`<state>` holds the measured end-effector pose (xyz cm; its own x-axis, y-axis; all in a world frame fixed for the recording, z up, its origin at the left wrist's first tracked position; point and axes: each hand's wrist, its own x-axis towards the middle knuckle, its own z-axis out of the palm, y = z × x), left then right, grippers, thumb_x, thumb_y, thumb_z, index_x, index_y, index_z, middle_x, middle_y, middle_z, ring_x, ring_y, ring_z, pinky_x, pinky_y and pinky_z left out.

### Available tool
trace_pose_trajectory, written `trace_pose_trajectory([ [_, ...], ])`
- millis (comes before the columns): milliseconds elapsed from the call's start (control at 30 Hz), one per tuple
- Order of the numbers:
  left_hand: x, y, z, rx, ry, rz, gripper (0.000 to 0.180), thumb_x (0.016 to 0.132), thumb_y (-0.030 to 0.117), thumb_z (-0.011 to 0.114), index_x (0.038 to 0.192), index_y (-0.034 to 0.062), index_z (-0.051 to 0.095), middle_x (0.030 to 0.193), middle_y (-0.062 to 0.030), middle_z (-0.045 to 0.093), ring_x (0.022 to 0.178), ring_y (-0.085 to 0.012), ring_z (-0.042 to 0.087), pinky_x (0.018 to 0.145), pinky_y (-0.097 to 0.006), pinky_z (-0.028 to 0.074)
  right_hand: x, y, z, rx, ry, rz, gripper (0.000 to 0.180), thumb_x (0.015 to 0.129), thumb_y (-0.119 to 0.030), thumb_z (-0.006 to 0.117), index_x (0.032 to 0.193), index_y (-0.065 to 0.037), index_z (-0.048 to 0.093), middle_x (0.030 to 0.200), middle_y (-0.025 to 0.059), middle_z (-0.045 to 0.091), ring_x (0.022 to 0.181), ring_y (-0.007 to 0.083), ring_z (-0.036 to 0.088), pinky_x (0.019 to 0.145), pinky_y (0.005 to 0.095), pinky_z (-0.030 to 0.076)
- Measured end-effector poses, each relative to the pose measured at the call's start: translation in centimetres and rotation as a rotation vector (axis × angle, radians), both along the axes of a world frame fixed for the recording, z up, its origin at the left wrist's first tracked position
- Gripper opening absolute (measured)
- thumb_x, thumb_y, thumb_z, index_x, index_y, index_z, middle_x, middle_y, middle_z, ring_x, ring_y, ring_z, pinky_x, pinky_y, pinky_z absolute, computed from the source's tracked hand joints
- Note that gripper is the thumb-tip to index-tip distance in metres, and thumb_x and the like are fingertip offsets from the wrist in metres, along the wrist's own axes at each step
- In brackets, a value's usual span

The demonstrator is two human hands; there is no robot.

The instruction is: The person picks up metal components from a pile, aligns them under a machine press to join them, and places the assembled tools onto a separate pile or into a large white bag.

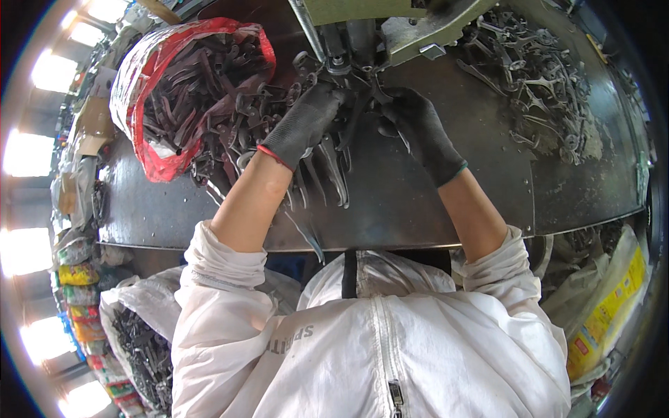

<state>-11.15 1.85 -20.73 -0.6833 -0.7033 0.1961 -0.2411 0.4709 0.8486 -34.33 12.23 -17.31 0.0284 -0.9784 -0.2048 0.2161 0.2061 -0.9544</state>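
Observation:
Both hands wear dark work gloves and meet under the head of a green-grey press (404,35). My left hand (311,120), with a red cuff edge, is closed at a dark curved handle-like metal part (357,118) that hangs below the press's steel tool (339,63). From the right, my right hand (420,132) closes on a forked metal piece (377,90) at the same spot. The glove covers most of its grip. Where the two pieces touch or join is too small to tell. Beside my left wrist lie several long curved metal handles (334,171).
A red-and-white plastic bag (150,164) full of dark handles lies open at the left, spilling onto the metal table (404,209). Bare metal levers (536,90) are heaped at the far right. One handle (306,235) overhangs the near edge. Sacks (139,299) stand below.

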Motion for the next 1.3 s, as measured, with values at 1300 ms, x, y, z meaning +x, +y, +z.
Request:
trace_pose_trajectory([
  [1300,19.7,21.9,1.8,0.314,-0.522,0.912,0.061,0.090,0.017,0.076,0.143,0.0006,0.050,0.108,-0.0148,0.070,0.096,-0.0261,0.071,0.081,-0.038,0.058,9.5,0.9,-0.5,-0.068,-0.330,0.242,0.039,0.095,-0.010,0.071,0.132,-0.004,0.060,0.116,0.0053,0.070,0.109,0.0168,0.066,0.101,0.0311,0.049],
])
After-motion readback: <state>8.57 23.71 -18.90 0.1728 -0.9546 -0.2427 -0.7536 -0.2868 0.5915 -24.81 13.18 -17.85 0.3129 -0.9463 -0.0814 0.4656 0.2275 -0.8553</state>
